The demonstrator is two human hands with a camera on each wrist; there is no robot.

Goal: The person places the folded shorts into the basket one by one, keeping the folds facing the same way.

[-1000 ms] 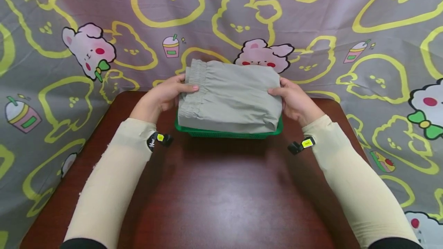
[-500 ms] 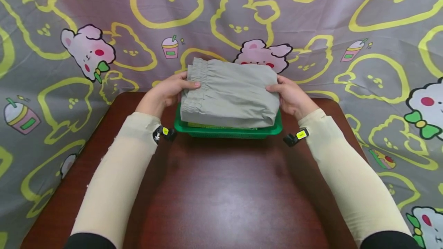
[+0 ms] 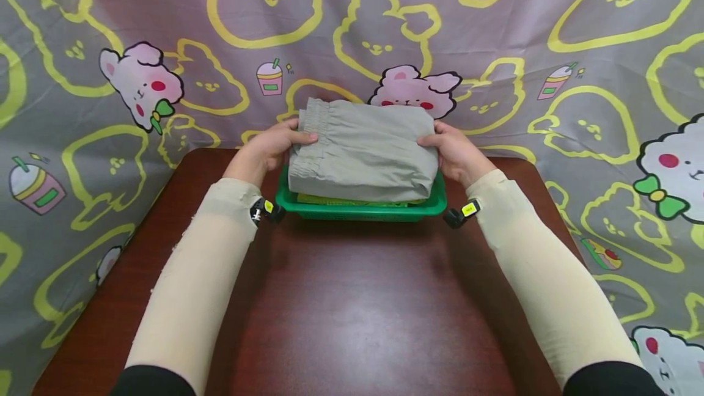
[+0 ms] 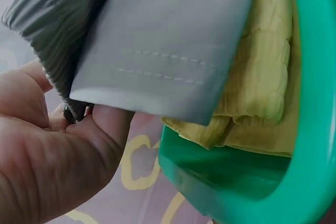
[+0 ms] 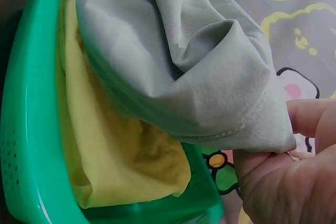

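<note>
Folded grey pants (image 3: 368,145) with a gathered elastic waistband lie flat between both hands, over a green plastic basket (image 3: 363,212). My left hand (image 3: 269,146) grips the waistband end, thumb on top and fingers beneath. At the opposite end my right hand (image 3: 456,150) pinches the folded edge the same way. Under the pants, a folded yellow garment (image 5: 126,166) lies inside the basket; its ribbed edge (image 4: 262,77) shows in the left wrist view. Both wrist views show the grey cloth above the yellow one; whether they touch in the middle is hidden.
The basket stands near the back of a dark red-brown table (image 3: 352,310). Behind and beside the table hangs a grey curtain (image 3: 308,11) printed with yellow outlines and cartoon rabbits.
The pants have shifted slightly back and settled lower over the basket, so more of its front rim and some yellow cloth show. Both hands keep their hold, and the right hand has moved slightly inward.
</note>
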